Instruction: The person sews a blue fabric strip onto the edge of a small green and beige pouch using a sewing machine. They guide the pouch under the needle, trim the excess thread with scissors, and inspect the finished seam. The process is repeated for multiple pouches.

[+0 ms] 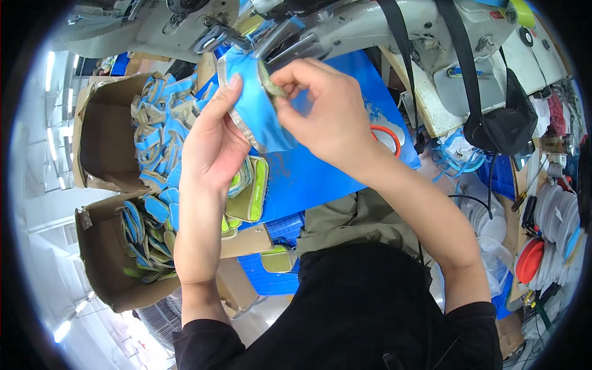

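Note:
A blue fabric piece [258, 108] with beige edging is raised in front of the sewing machine [364, 28]. My left hand [213, 139] grips its left side, thumb on the front face and the other fingers behind. On the piece's right edge, my right hand [330, 108] pinches a green fabric part [270, 85] between thumb and fingers. The right fingertips partly cover that green part, so its full shape is hidden. Below my left wrist lies a stack of green and olive fabric pieces [251, 191].
On the left, one cardboard box [111, 132] stands beside a heap of blue and beige pieces [163, 126]; another box [102, 259] holds blue and green pieces. A blue work surface [320, 185] carries orange-handled scissors [388, 135]. Black straps [465, 68] hang at right, near thread spools [552, 213].

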{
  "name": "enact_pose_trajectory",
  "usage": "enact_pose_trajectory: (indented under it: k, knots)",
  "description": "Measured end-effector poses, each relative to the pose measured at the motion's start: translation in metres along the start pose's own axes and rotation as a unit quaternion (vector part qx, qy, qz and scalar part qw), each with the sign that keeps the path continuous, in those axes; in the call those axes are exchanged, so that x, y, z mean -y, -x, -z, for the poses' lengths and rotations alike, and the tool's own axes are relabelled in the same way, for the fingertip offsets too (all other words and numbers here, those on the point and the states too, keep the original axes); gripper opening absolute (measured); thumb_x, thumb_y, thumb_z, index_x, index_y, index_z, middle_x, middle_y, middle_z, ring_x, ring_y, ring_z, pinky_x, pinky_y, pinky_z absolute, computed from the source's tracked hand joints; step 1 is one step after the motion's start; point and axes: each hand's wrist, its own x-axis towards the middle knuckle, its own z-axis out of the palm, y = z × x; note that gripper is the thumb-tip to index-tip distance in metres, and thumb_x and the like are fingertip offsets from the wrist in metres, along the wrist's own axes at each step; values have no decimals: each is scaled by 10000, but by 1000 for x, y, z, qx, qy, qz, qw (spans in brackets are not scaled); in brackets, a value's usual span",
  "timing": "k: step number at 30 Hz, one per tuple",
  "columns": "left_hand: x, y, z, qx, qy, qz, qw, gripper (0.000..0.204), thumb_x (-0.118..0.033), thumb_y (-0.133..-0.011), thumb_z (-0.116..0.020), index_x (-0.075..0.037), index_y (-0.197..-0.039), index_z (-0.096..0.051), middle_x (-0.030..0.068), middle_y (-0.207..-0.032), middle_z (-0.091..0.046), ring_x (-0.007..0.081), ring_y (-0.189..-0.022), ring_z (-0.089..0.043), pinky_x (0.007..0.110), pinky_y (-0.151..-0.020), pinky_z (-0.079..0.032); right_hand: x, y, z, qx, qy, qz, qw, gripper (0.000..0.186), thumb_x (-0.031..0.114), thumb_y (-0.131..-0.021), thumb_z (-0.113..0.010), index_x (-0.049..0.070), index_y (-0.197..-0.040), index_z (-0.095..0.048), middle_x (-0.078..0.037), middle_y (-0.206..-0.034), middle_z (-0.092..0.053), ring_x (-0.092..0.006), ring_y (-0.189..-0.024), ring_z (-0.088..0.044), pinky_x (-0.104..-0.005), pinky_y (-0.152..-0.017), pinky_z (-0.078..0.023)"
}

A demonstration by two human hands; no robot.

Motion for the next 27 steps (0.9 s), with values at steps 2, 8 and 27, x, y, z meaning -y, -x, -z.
enact_pose_trajectory:
  k: [2,8,27]
  knots:
    - [5,4,-2,-7,-55,-50,997,231,-146,-1004,-666,-5,-1185,-641,92,-1084,-743,160,-964,-728,317,-874,-595,-1,2,0,0,-10,-9,1000,189,26,-778,-725,29,-963,-683,-122,-860,-688,-248,-779,-694,-348,-701,-543]
    - [19,11,-8,-25,-103,-99,989,264,-71,-938,-738,-14,-1179,-645,80,-1059,-747,131,-914,-720,286,-855,-582,2,5,2,10,6,-36,999,190,28,-779,-732,29,-963,-682,-119,-857,-694,-243,-772,-694,-341,-708,-545]
    - [-3,-8,4,4,-222,-150,963,212,-59,-942,-733,-11,-1138,-666,76,-1011,-763,97,-877,-713,250,-810,-559,-23,17,-55,-121,-236,-175,948,160,35,-835,-780,18,-959,-679,-60,-853,-716,-114,-788,-673,-286,-715,-550]
